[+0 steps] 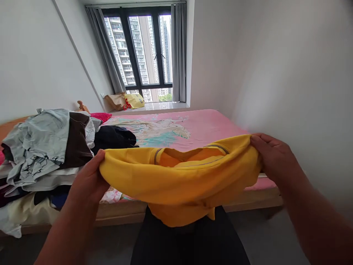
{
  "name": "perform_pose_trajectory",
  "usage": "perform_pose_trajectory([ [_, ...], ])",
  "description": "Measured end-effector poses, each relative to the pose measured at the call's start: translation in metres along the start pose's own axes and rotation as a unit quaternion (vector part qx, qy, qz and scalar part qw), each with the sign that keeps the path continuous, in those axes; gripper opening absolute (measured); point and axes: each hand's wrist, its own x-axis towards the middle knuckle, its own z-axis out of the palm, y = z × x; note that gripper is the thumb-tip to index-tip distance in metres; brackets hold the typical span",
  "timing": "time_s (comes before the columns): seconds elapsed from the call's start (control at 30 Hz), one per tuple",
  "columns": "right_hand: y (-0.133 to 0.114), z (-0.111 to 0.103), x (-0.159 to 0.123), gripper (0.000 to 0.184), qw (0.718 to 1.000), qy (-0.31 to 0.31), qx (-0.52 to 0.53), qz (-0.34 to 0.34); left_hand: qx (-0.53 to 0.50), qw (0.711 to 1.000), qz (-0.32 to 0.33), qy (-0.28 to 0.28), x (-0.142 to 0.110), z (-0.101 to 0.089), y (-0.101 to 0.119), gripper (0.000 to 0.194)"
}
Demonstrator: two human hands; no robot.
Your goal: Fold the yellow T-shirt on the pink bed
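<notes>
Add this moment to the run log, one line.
left hand: grips one end of yellow garment | right hand: grips other end | garment: held up, sagging between hands | nearby: clothes pile on pink-covered bed

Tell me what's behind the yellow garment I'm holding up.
Behind the yellow garment, the pink bedding with its bird print and the wooden bed frame show; whatever the garment covers cannot be seen.
</notes>
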Motion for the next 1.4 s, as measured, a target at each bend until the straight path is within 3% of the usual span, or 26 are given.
perform_pose_trajectory([
  [0.07, 0.011, 0.013, 0.024, 0.033, 0.999, -0.026, 0.012, -0.018, -0.028, 0.999, -0.041, -0.022, 0.023, 0.010, -0.007, 0.019],
  [0.13, 0.034, 0.028, 0.054, 0.032, 0.999, -0.040, 0.007, -0.030, -0.032, 0.997, -0.035, -0.053, 0.051, 0.020, -0.022, 0.018],
  [0.23, 0.080, 0.045, 0.091, 0.028, 0.997, 0.035, -0.030, -0.067, 0.004, 0.997, -0.013, -0.081, 0.083, 0.025, -0.058, 0.027],
  [0.3, 0.114, 0.052, 0.097, 0.031, 0.992, 0.073, -0.050, -0.090, 0.073, 0.995, -0.017, -0.073, 0.089, 0.017, -0.088, 0.041],
  [0.37, 0.146, 0.056, 0.085, 0.029, 0.994, 0.032, -0.072, -0.082, 0.171, 0.982, -0.018, -0.083, 0.082, 0.000, -0.122, 0.046],
  [0.5, 0.204, 0.066, 0.029, 0.024, 0.979, -0.164, -0.123, -0.015, 0.370, 0.913, -0.003, -0.174, 0.047, -0.045, -0.187, 0.031],
  [0.63, 0.240, 0.085, -0.023, 0.024, 0.941, -0.286, -0.179, -0.012, 0.453, 0.840, 0.110, -0.277, 0.018, -0.076, -0.226, 0.030],
  [0.77, 0.249, 0.103, -0.048, 0.029, 0.904, -0.304, -0.289, -0.079, 0.510, 0.785, 0.214, -0.280, 0.011, -0.092, -0.240, 0.038],
  [0.93, 0.247, 0.102, -0.067, 0.025, 0.866, -0.320, -0.366, -0.117, 0.616, 0.705, 0.258, -0.239, 0.015, -0.109, -0.249, 0.055],
  [1.0, 0.248, 0.094, -0.075, 0.022, 0.877, -0.313, -0.350, -0.101, 0.628, 0.696, 0.264, -0.227, 0.013, -0.115, -0.252, 0.060],
  [1.07, 0.250, 0.085, -0.083, 0.019, 0.896, -0.302, -0.318, -0.068, 0.616, 0.704, 0.278, -0.217, 0.009, -0.117, -0.254, 0.060],
  [1.23, 0.247, 0.073, -0.102, 0.021, 0.944, -0.252, -0.209, 0.026, 0.581, 0.731, 0.308, -0.181, -0.005, -0.115, -0.253, 0.029],
  [1.4, 0.243, 0.078, -0.118, 0.033, 0.979, -0.169, -0.089, 0.077, 0.602, 0.707, 0.312, -0.202, -0.005, -0.109, -0.253, 0.024],
])
